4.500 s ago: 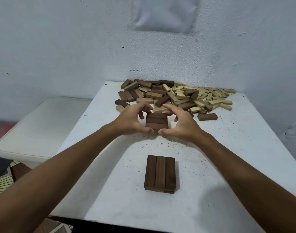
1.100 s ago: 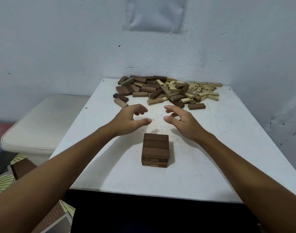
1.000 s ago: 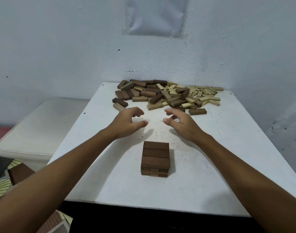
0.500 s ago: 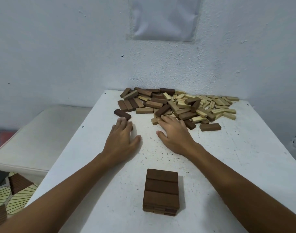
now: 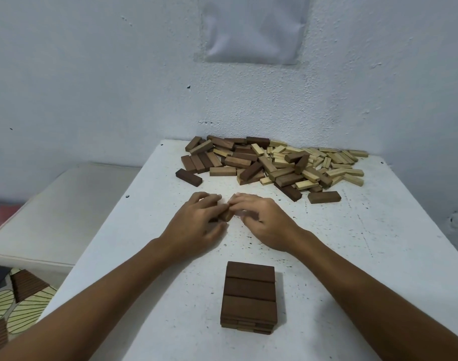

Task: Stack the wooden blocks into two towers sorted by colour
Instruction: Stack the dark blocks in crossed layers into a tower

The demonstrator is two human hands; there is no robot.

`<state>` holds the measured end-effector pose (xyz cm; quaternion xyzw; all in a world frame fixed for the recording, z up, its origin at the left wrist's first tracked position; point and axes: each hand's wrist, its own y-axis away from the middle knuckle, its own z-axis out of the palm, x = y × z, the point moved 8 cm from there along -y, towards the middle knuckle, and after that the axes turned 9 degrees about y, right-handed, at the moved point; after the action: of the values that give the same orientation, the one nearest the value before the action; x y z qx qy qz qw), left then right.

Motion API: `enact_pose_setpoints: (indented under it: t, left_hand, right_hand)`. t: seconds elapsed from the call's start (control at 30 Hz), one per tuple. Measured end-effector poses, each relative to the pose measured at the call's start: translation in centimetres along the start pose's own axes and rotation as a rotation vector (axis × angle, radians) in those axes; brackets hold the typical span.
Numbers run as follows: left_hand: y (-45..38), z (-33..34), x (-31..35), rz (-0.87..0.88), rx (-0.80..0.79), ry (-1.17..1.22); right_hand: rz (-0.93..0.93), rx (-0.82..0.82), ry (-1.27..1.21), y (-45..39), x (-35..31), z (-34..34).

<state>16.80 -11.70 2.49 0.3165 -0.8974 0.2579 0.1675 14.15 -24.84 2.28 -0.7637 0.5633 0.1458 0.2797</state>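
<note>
we're looking down at a white worktop (image 5: 352,243) against a white wall. our left hand (image 5: 196,225) and right hand (image 5: 261,220) are meeting mid-worktop, fingertips touching. left fingers (image 5: 209,198) are curling round a dark block (image 5: 225,216), mostly hidden under the hand; it looks like there's more than one in there, can't tell how many. right fingers (image 5: 244,198) are bending down against the same block's end, blurred, so we can't tell whether they're gripping or just pushing. the dark tower (image 5: 248,295) is sitting near the front edge, just below the hands, apart from them: top layer of three dark blocks side by side, thinner layers showing underneath. the loose pile (image 5: 274,162) is lying at the far edge by the wall, dark blocks mostly left, light ones mostly right, mixing in the middle. one dark stray (image 5: 324,197) is lying just right of the pile's near side. a cream cushion (image 5: 53,217) is sitting left of the worktop.
</note>
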Motion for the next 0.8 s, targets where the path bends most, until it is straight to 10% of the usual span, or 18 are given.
enact_pose_setpoints:
  t: [0.47, 0.8]
  left_hand:
    - [-2.2, -1.9, -8.0, -0.35, -0.067, -0.038]
    - [1.1, -3.1, -6.7, -0.155, -0.011, 0.228]
  right_hand:
    - [0.091, 0.092, -0.053, -0.9, 0.8, 0.2]
    - [0.131, 0.056, 0.037, -0.9, 1.1, 0.3]
